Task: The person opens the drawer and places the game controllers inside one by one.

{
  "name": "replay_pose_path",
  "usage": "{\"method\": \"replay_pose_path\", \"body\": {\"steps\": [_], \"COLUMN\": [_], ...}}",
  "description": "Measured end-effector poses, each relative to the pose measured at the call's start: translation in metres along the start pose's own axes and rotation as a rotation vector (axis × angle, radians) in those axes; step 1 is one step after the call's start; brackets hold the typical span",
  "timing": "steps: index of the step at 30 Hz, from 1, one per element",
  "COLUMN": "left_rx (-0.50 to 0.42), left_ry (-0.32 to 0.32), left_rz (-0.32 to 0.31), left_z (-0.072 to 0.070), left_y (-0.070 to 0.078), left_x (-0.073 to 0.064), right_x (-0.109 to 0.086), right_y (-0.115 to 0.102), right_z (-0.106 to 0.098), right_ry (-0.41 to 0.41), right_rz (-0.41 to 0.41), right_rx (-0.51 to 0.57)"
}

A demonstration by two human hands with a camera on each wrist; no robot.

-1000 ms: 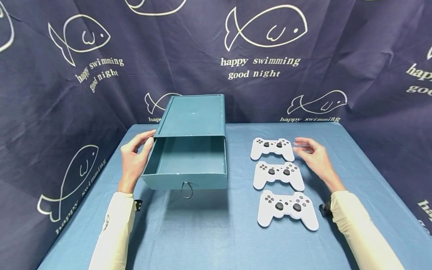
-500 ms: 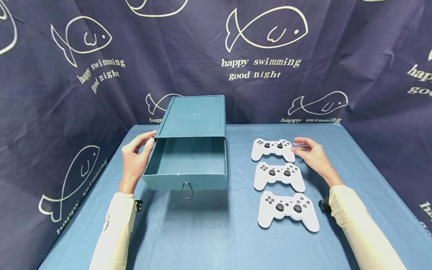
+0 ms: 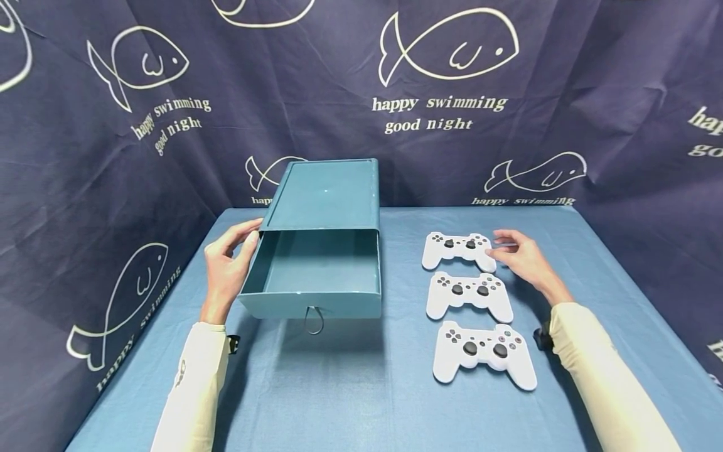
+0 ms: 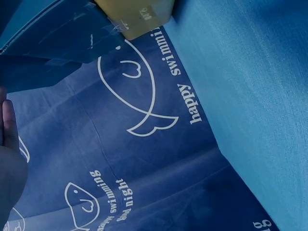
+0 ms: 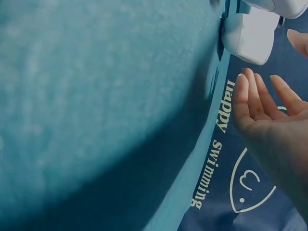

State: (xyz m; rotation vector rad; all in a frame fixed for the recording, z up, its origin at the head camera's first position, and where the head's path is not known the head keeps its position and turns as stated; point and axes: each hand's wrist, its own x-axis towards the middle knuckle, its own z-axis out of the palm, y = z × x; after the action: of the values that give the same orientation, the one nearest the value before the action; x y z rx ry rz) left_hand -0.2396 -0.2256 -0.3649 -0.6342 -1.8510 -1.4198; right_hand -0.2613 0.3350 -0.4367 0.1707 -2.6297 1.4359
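A teal drawer box [image 3: 324,194] stands at centre left in the head view, its drawer [image 3: 316,306] pulled out toward me with nothing visible inside. My left hand [image 3: 224,267] touches the casing's left side with fingers and thumb spread; some fingertips are hidden there. To the right, three white game controllers lie in a column: a far one [image 3: 459,247], a middle one [image 3: 469,299] and a near one [image 3: 484,364]. My right hand [image 3: 528,260] is beside the far controller's right grip, fingers loosely bent, thumb tip close to it. Whether it touches, I cannot tell.
A thin loop pull [image 3: 314,320] hangs from the drawer front. The left wrist view shows a yellow block [image 4: 139,19] under the teal box. Blue cloth [image 3: 339,402] covers the table, and a dark fish-print curtain [image 3: 429,150] encloses its back and sides.
My right hand has moved slightly left, closer to the far controller's right grip. The left hand, drawer box and controllers stay in place; the view has shifted a little.
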Motion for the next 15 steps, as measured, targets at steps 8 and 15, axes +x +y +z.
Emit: {"method": "replay_pose_path", "body": {"steps": [8,15], "left_rx": [-0.002,-0.023], "left_ry": [0.006,0.01], "left_rz": [0.0,0.029], "left_z": [0.0,0.001], "left_y": [-0.002,-0.002], "left_x": [-0.001,0.0], "right_x": [0.005,0.011], "right_y": [-0.001,0.002], "right_z": [0.002,0.004], "right_ry": [-0.089,-0.141], "right_rz": [0.036,0.069], "right_rx": [-0.071,-0.085]}}
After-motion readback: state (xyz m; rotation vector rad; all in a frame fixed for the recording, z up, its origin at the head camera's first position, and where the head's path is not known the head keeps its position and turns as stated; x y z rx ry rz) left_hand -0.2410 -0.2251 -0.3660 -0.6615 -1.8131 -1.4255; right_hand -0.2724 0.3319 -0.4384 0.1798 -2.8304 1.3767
